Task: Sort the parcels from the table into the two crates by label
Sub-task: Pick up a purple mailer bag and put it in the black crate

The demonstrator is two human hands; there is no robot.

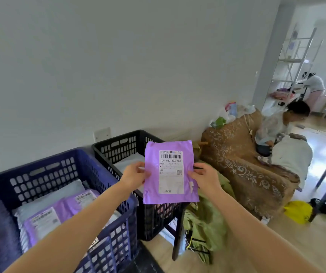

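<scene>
So the purple parcel (pixel 170 172) is held upright over the black crate (pixel 130 154), pinched by the left hand (pixel 133 177) and right hand (pixel 204 179) at its side edges, while the blue crate (pixel 40 174) already holds purple and grey parcels.

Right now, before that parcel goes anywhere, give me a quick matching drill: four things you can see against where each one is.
Things:
1. purple parcel
2. blue crate
3. black crate
4. yellow bag

Places:
A. on the floor beside the sofa
B. held up between left hand and right hand
C. nearest, at the left
D. behind the parcel, between the blue crate and the sofa

Pairs: 1-B, 2-C, 3-D, 4-A
</scene>
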